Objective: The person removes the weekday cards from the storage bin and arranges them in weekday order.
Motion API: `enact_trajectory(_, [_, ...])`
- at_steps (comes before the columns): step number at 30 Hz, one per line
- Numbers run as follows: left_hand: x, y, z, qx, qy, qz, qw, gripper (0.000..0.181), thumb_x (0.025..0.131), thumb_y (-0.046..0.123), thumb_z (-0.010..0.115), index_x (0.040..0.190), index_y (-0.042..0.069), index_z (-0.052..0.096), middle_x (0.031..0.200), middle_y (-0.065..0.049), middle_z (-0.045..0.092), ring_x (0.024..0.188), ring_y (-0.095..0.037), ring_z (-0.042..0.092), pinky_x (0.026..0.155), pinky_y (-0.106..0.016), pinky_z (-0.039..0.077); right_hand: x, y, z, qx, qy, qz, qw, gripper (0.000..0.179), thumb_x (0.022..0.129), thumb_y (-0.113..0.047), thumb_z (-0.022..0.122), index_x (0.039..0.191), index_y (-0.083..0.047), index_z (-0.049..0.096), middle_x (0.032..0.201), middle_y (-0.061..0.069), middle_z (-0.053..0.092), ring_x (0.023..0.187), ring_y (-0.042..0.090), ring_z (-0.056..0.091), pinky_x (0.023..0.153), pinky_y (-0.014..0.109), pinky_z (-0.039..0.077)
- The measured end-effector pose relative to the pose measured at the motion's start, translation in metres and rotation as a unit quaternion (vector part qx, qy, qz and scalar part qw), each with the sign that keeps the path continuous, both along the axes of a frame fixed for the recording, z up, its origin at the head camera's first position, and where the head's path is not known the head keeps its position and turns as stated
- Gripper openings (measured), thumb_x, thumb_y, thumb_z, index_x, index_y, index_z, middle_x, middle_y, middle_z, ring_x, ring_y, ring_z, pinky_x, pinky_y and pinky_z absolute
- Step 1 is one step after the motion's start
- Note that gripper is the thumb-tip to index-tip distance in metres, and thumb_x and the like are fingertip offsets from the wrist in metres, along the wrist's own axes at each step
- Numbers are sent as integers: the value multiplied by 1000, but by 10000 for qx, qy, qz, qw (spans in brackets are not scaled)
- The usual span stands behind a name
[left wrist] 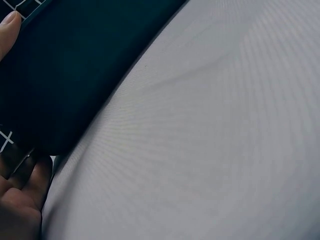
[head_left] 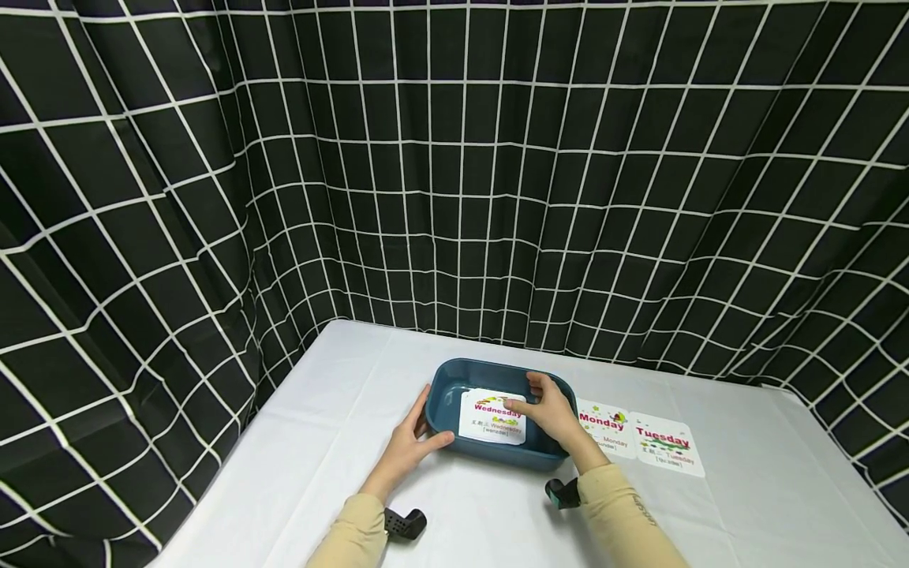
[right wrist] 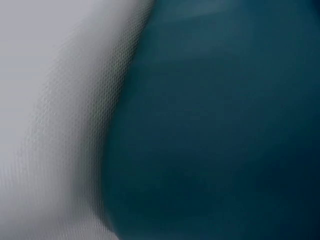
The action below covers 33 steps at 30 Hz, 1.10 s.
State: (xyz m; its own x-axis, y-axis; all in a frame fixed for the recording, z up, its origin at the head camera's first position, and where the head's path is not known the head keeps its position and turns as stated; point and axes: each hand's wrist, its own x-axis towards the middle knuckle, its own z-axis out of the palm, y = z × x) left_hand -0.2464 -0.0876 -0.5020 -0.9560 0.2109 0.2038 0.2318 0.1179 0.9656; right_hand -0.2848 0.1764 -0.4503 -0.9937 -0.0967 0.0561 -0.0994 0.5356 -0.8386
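A dark blue rectangular bin sits on the white table. My left hand grips its left end, thumb on the front rim and fingers along the outer side. In the left wrist view, the thumb and curled fingers flank the bin's dark wall. Inside the bin lies a white card printed "Wednesday". My right hand reaches over the bin's right part, its thumb overlapping the card's upper right and its other fingers apart near the back wall. Only bin and cloth show in the right wrist view.
Right of the bin, a "Monday" card and a "Tuesday" card lie side by side, Monday partly hidden by the bin and right hand. A black curtain with white grid lines hangs behind the table.
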Motion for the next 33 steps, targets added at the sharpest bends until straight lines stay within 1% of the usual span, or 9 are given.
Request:
enact_trajectory(2, [-5, 0, -10, 23, 35, 45, 10000, 91, 79, 22, 75, 149, 13, 18, 148, -14, 25, 133, -27, 29, 107, -36, 28, -1, -2, -2, 30, -94, -32, 9999, 80, 79, -31, 75, 138, 4, 32, 136, 27, 36, 123, 39, 37, 101, 50, 35])
enact_trajectory(3, [-5, -1, -10, 32, 36, 38, 10000, 91, 79, 21, 75, 149, 13, 18, 148, -15, 25, 132, -27, 29, 107, -37, 29, -2, -3, -2, 28, -134, -56, 9999, 79, 80, -30, 74, 138, 4, 32, 136, 27, 36, 123, 39, 37, 100, 50, 35])
enact_trajectory(4, [-7, -1, -14, 12, 67, 52, 10000, 91, 79, 22, 75, 149, 14, 18, 148, -14, 26, 132, -27, 30, 106, -35, 29, -2, -4, -3, 21, -171, -87, 9998, 79, 80, -29, 74, 138, 4, 32, 135, 26, 36, 123, 39, 37, 100, 51, 35])
enact_trajectory(6, [-5, -1, -10, 25, 73, 26, 10000, 91, 79, 21, 75, 149, 12, 18, 148, -16, 26, 132, -29, 30, 106, -37, 29, -4, -5, -4, 15, -227, -145, 9996, 78, 80, -27, 74, 138, 4, 33, 135, 26, 37, 122, 38, 38, 99, 51, 36])
enact_trajectory(9, [2, -2, 2, 38, 6, -34, 10000, 90, 80, 17, 75, 149, 9, 17, 147, -20, 26, 131, -32, 30, 106, -41, 29, -4, -7, -7, 14, -319, -200, 9993, 77, 80, -27, 74, 138, 4, 33, 135, 26, 37, 121, 37, 38, 99, 50, 37])
enact_trajectory(12, [6, -2, 8, 7, 6, -60, 10000, 90, 80, 18, 74, 149, 8, 17, 147, -21, 25, 131, -33, 30, 106, -42, 29, -4, -8, -8, 17, -334, -224, 9992, 78, 79, -26, 75, 137, 5, 34, 135, 26, 38, 121, 37, 39, 98, 50, 37])
enact_trajectory(20, [7, -1, 10, -22, -54, -109, 9999, 89, 81, 18, 73, 149, 7, 16, 148, -21, 22, 133, -33, 27, 107, -41, 27, -5, -8, -11, 169, -310, -120, 9993, 83, 75, -25, 79, 135, 9, 35, 134, 26, 39, 117, 38, 41, 96, 51, 39])
enact_trajectory(25, [7, 0, 10, -50, -56, -94, 9999, 90, 81, 20, 73, 149, 7, 15, 149, -19, 21, 133, -31, 26, 107, -41, 27, -7, -8, -14, 367, -317, -190, 9986, 84, 73, -26, 80, 133, 11, 36, 126, 27, 43, 112, 38, 44, 91, 49, 42])
enact_trajectory(33, [7, 0, 10, -55, -70, -88, 9999, 90, 81, 19, 73, 149, 8, 15, 149, -18, 20, 134, -30, 26, 107, -40, 27, -10, -9, -17, 767, -446, -227, 9958, 85, 68, -26, 84, 129, 14, 40, 125, 30, 40, 110, 40, 46, 94, 50, 40])
